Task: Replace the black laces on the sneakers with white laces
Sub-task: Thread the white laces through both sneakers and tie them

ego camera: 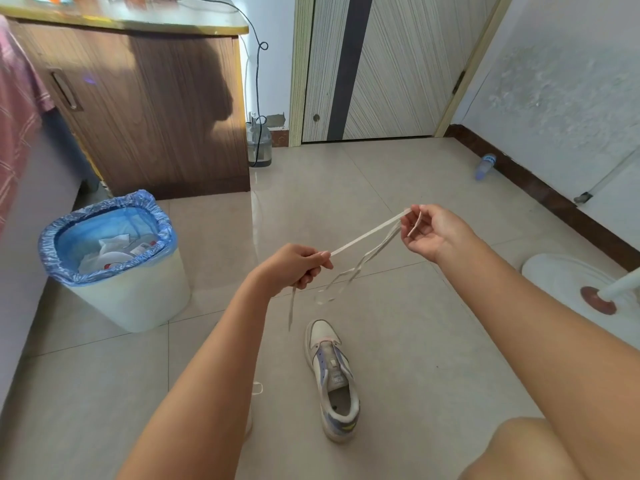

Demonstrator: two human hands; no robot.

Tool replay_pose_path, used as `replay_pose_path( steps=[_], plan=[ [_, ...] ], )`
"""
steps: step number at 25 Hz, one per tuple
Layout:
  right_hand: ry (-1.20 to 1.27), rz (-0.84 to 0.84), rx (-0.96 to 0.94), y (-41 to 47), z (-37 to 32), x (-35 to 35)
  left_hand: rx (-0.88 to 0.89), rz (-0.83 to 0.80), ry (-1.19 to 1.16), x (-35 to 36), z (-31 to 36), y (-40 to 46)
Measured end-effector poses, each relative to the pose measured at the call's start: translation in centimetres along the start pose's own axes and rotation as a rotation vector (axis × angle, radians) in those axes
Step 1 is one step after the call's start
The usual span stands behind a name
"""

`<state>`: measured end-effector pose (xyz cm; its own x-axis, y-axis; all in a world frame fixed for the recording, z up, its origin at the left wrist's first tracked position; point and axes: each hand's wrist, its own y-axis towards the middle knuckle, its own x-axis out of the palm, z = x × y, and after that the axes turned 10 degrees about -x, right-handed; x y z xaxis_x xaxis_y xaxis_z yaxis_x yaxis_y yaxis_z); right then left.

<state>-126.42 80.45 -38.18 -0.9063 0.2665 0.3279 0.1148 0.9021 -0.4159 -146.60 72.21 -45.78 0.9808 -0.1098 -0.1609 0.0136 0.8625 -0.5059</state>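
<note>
The left hand [298, 266] has its fingers curled around a white lace [363, 235], gripping it in a loose fist, and a short end of the lace hangs down below the fist. The right hand [431, 233], held farther away and to the right, pinches the same lace between thumb and fingertips with the palm turned toward the camera. Between the hands the lace runs taut in a straight line, while the rest of it droops in slack loops below the right hand, above the floor [415, 334].

A white sneaker [334, 379] with pale purple trim lies on the floor near the person, below the hands, toe pointing away; its eyelets show no lace. Another bit of white peeks out beside the left forearm, too hidden to identify.

To the left stands a white bin [114, 261] lined with a blue bag and holding rubbish. Beyond it is a brown wooden cabinet [149, 109], and a closed door [374, 67] is at the far side.
</note>
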Motion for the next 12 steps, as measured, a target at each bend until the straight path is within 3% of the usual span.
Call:
replay_pose_path(
  steps=[7, 12],
  plan=[
    [-0.011, 0.139, -0.034, 3.5, -2.6, -4.2, -0.16, 0.184, 0.124, -2.3, -5.7, 1.3],
    [-0.272, 0.069, -0.042, 6.1, 0.3, -2.4, -0.194, 0.271, 0.116, -2.1, -6.6, 1.9]
  ],
)
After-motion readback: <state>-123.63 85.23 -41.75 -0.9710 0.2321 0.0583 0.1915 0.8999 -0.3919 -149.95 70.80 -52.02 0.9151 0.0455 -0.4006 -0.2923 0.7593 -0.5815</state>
